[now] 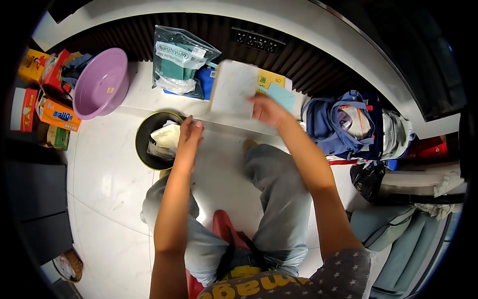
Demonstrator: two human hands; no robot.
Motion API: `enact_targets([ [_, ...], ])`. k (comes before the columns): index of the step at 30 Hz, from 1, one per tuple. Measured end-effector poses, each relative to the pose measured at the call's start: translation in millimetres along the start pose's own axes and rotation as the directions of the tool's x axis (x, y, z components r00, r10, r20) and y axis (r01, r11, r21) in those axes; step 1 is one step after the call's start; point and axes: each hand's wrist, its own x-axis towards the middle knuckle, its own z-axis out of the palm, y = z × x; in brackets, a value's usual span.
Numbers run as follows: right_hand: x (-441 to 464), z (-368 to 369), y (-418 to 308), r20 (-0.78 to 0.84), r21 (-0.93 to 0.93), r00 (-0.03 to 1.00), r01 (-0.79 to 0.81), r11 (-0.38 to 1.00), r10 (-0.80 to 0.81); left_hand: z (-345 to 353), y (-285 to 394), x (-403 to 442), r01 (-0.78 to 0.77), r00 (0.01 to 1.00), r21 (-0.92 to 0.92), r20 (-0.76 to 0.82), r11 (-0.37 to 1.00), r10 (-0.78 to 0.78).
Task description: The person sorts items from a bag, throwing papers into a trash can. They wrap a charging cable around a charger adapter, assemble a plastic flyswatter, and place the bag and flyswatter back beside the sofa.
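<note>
Currently scraps (167,135) in bin (144,133), book (233,89) out — left hand (187,140) empty, fingers slightly parted; right hand (271,111) at book edge — pinch blurred, can't tell.

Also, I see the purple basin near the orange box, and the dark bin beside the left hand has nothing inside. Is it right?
Not quite: the dark bin is not empty. The head view shows crumpled pale material inside. It is beside the left hand, and the purple basin is near the orange box.
</note>
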Motion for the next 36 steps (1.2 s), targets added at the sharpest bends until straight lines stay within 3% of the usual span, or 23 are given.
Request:
enact_targets([
  [1, -17.5, 29.9, 9.7, 0.006, -0.083, 1.000, 0.018, 0.996, -0.017, 0.2, 2.5, 0.0, -0.004, 1.000, -0.001, 0.004, 1.000, 0.004],
  [3, -36.8, 63.7, 28.1, 0.014, -0.163, 0.999, 0.032, 0.986, -0.030, -1.4, 5.2, -0.7, 0.263, 0.946, -0.165, 0.239, 0.950, -0.221],
  [5, -40.5, 69.2, 38.4, 0.124, -0.273, 0.992, 0.002, 0.962, 0.033, -2.9, 9.7, -7.7, 0.264, 0.946, -0.187, 0.241, 0.946, -0.217],
  [6, -44.0, 68.3, 23.4, 0.081, -0.449, 0.993, -0.038, 0.893, 0.083, -3.6, 9.6, -9.9, 0.237, 0.957, -0.208, 0.220, 0.949, -0.191],
  [8, -11.7, -2.9, 25.9, 0.070, -0.702, 0.989, 0.143, 0.697, -0.132, -3.3, 10.8, -12.3, 0.209, 0.965, -0.226, 0.203, 0.952, -0.163],
  [9, -3.1, -24.5, 21.4, -0.119, -0.892, 0.934, 0.049, 0.450, -0.337, -2.6, 12.1, -12.7, 0.200, 0.973, -0.219, 0.157, 0.955, -0.168],
  [10, 11.1, -74.5, 32.5, -0.318, -0.841, 0.825, -0.019, 0.540, -0.467, -1.9, 13.0, -12.5, 0.191, 0.979, -0.213, 0.108, 0.958, -0.171],
  [11, 27.7, -135.4, 43.1, -0.449, -0.867, 0.651, -0.151, 0.475, -0.613, -2.3, 12.7, -12.0, 0.189, 0.980, -0.213, 0.108, 0.959, -0.169],
  [14, 10.4, -196.1, 38.8, -0.686, -0.723, 0.435, -0.497, 0.479, -0.584, -3.1, 10.0, -10.9, 0.215, 0.977, -0.224, 0.049, 0.951, -0.209],
  [18, 19.3, -234.1, 63.9, -0.838, -0.532, 0.425, -0.496, 0.687, -0.342, -4.6, 5.7, -7.1, 0.209, 0.978, -0.182, 0.052, 0.961, -0.203],
  [19, 15.4, -213.2, 58.1, -0.902, -0.358, 0.406, -0.520, 0.776, -0.145, -3.6, 4.3, -6.3, 0.213, 0.977, -0.176, 0.054, 0.961, -0.207],
  [20, 17.0, -204.9, 54.3, -0.913, -0.318, 0.395, -0.533, 0.784, -0.102, -1.5, 4.0, -6.4, 0.214, 0.977, -0.175, 0.058, 0.961, -0.207],
  [21, 16.2, -201.5, 53.8, -0.913, -0.317, 0.394, -0.531, 0.786, -0.103, 0.2, 4.2, -7.2, 0.196, 0.980, -0.186, 0.060, 0.963, -0.188],
  [23, 13.7, -193.1, 54.2, -0.880, -0.325, 0.449, -0.335, 0.884, -0.153, 1.0, 4.1, -8.6, 0.175, 0.984, -0.192, 0.062, 0.966, -0.166],
  [27, 11.5, -185.4, 54.4, -0.938, -0.188, 0.344, -0.398, 0.898, -0.044, 0.6, 0.7, -9.9, 0.154, 0.987, -0.168, 0.066, 0.974, -0.145],
  [29, 7.1, -183.4, 53.1, -0.879, -0.110, 0.474, -0.292, 0.950, 0.044, -0.3, 0.0, -10.0, 0.155, 0.987, -0.156, 0.059, 0.975, -0.148],
  [36, 19.8, -189.7, 50.5, -0.882, 0.043, 0.468, -0.038, 0.998, 0.056, -8.0, -7.0, -5.7, 0.137, 0.990, -0.141, 0.053, 0.980, -0.131],
])
